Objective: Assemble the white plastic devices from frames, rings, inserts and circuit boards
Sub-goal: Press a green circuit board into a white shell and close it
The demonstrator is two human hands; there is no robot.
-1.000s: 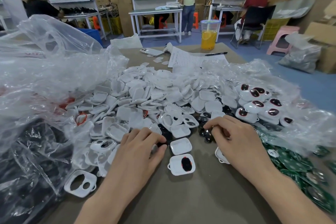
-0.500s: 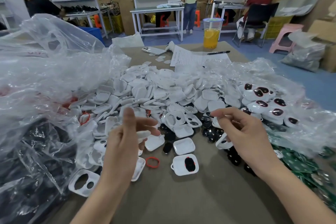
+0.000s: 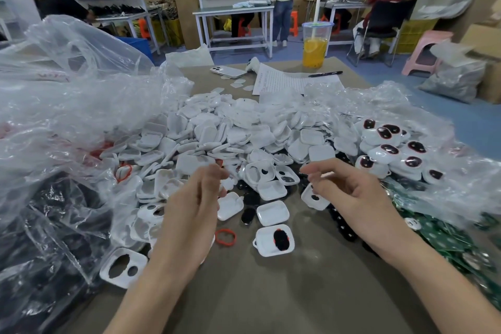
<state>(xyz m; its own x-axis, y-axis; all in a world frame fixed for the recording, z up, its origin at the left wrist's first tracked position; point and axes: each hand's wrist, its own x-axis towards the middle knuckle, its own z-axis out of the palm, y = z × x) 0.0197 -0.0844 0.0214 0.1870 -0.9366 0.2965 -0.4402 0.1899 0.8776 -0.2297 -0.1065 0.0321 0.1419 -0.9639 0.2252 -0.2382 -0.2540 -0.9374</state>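
Looking down from my head, my left hand (image 3: 193,206) is lifted over the table (image 3: 271,293), its fingertips (image 3: 214,171) drawn against the thumb. Blur hides whether they pinch anything, so I cannot tell. My right hand (image 3: 349,192) is also raised, its lower fingers curled round a white frame (image 3: 314,199), with forefinger and thumb reaching out loose above it.

Between my wrists, towards the near edge, a red ring (image 3: 225,237) lies flat on the table. Just beside it to the right is a white shell with a black insert (image 3: 273,243), and an empty shell (image 3: 272,213) sits just beyond that. The heap of white parts (image 3: 217,138) fills the middle. The green circuit boards (image 3: 447,241) lie along the right edge, well apart from my fingers.
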